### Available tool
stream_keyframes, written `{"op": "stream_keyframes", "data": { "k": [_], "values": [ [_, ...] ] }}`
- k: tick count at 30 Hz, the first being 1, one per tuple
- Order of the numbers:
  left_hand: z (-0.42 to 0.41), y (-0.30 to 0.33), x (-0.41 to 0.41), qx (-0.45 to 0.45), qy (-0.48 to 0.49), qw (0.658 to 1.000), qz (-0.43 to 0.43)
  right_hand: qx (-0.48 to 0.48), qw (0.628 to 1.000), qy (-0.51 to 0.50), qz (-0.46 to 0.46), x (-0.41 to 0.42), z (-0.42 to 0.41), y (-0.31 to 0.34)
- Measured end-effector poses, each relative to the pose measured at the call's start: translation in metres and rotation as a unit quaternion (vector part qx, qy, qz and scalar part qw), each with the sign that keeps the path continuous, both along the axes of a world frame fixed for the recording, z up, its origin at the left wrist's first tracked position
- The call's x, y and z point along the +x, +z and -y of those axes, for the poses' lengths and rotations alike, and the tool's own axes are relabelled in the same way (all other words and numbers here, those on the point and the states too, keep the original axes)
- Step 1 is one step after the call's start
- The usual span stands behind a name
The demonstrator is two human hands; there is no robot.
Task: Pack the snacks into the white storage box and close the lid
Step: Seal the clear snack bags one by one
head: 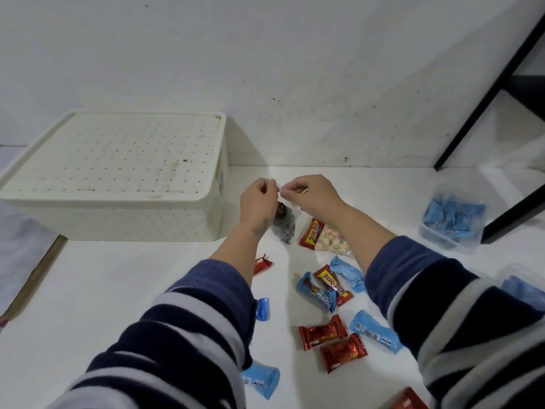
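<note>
Your left hand (259, 199) and right hand (306, 193) both pinch the top edge of a small clear bag (283, 224) of dark sweets, hanging just right of the white storage box (124, 178), lid on. It looks light, limp and slippery, so keep hold at the mouth. Loose snack packets (333, 335) lie nearer you.

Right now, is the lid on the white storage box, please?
Yes, on: the perforated lid lies flat across the white storage box.
</note>
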State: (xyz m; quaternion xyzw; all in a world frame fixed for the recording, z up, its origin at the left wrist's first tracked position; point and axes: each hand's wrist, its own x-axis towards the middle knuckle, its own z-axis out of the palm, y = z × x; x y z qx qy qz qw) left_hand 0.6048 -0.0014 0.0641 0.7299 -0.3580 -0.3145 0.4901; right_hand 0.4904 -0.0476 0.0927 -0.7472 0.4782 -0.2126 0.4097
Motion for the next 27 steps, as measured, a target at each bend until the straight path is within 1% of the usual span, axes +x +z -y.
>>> {"op": "stream_keyframes", "data": {
  "k": [2,5,12,13,15,17,21,23,25,27],
  "values": [
    [0.0,-0.002,-0.001,-0.001,-0.011,1.0,-0.021,0.0,1.0,-0.019,0.001,-0.001,0.0,-0.003],
    [-0.003,-0.007,-0.003,-0.004,-0.026,0.999,-0.037,-0.027,0.997,-0.045,-0.049,-0.001,0.002,-0.008],
    [-0.004,-0.014,-0.014,-0.025,-0.022,0.999,0.0,-0.027,0.991,-0.082,-0.105,0.001,0.009,-0.014],
    [-0.004,-0.019,-0.013,-0.036,-0.026,0.999,0.028,-0.029,0.992,-0.077,-0.1,0.0,0.011,-0.015],
    [-0.006,-0.033,-0.009,-0.043,-0.036,0.992,0.111,-0.029,0.994,-0.066,-0.082,-0.002,0.014,-0.018],
    [-0.011,-0.047,-0.003,-0.008,-0.06,0.983,0.171,-0.024,0.996,-0.062,-0.066,-0.003,0.019,-0.02],
    [-0.011,-0.071,0.007,0.066,-0.149,0.966,0.199,-0.008,0.999,-0.037,-0.023,-0.003,0.028,-0.026],
    [-0.008,-0.076,0.006,0.084,-0.171,0.958,0.214,-0.024,0.999,-0.043,0.002,-0.003,0.025,-0.033],
    [-0.004,-0.08,0.005,0.084,-0.155,0.959,0.221,-0.077,0.993,-0.087,0.038,-0.005,0.015,-0.045],
    [-0.001,-0.084,0.004,0.083,-0.133,0.965,0.212,-0.142,0.982,-0.121,0.039,-0.009,0.001,-0.062]
  ]
}}
